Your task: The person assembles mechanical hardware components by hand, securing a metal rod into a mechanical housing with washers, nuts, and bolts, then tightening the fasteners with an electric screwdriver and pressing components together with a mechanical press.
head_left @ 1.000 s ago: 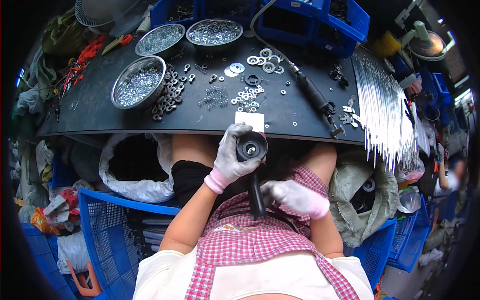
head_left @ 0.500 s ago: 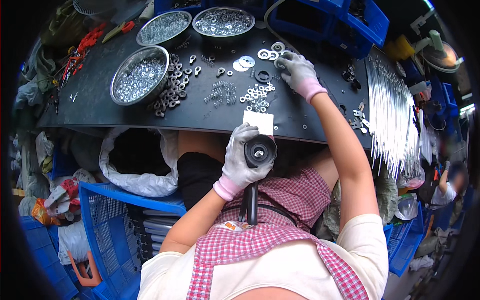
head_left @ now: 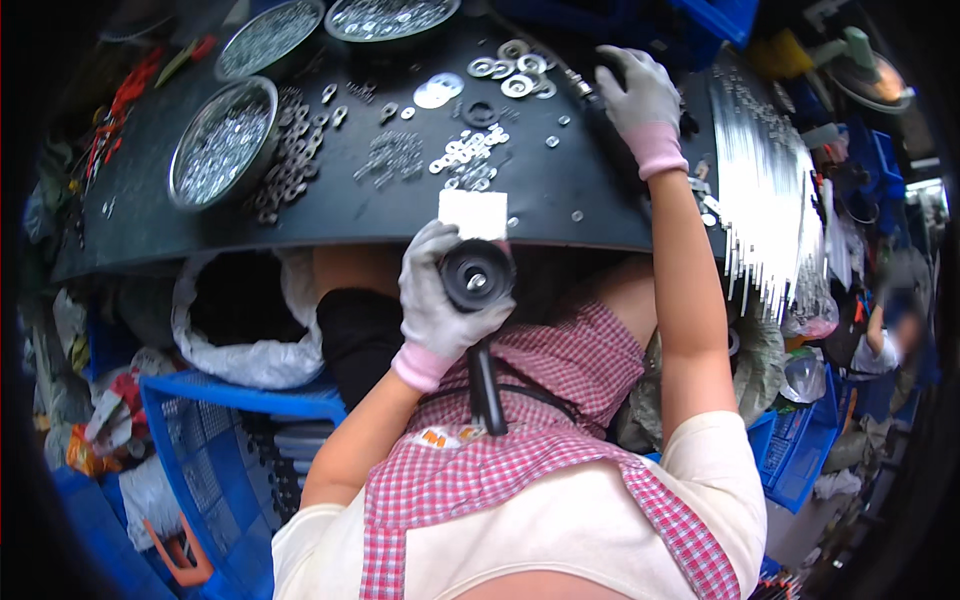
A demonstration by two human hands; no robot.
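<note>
Gripping: left hand [head_left: 437, 305] wraps the black round-headed tool [head_left: 474, 283] below the table edge [head_left: 330, 232].
Right hand [head_left: 640, 92]: closed on a dark tool [head_left: 592, 88] at the far table edge, near the washers [head_left: 512, 72].
Risk: the outstretched forearm might sweep loose parts off.

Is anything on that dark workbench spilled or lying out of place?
Washers and nuts lie scattered loose over the black bench rather than in the metal bowls. They sit in rough groups, so it looks like sorting rather than a spill. Nothing seems damaged.

Your metal bowls of small parts [head_left: 222, 140] sit far left; loose washers [head_left: 510, 75] lie nearby, and the blue crate [head_left: 215, 440] stands below-left.
</note>
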